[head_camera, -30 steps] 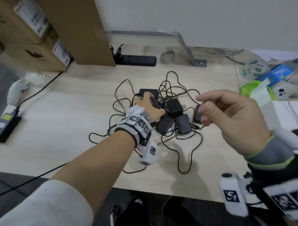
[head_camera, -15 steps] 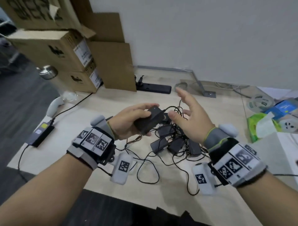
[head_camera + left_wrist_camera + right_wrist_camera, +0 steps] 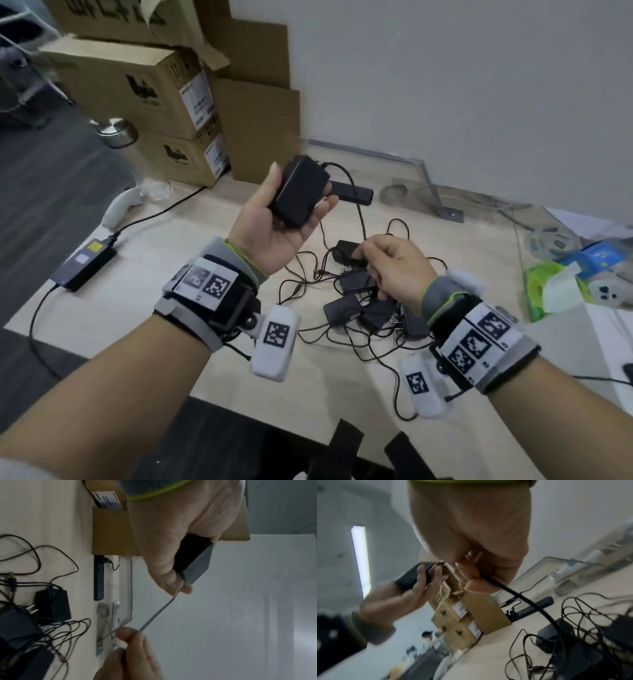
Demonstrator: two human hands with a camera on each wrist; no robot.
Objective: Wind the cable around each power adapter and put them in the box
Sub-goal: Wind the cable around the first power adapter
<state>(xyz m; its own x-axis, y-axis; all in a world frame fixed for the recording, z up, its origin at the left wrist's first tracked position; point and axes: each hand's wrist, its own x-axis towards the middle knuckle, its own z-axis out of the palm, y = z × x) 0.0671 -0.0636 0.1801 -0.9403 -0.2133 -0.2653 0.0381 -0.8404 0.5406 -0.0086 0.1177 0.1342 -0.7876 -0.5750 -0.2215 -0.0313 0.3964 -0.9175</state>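
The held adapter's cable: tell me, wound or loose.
Loose. The cable trails from the adapter in the left hand down to the right hand.

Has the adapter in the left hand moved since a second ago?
Yes. The adapter has been lifted off the pile on the table; the left hand holds it up.

Matt black plastic adapter point(image 3: 298, 190); pale wood-grain table point(image 3: 191, 236); cardboard boxes point(image 3: 137, 82).

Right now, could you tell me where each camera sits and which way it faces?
Head: worn high, looks down at the table; shows both forearms, left hand holding an adapter.
Left wrist: looks along the palm at that adapter and the wall.
Right wrist: looks along the right hand pinching the cable.
All share the adapter and the boxes.
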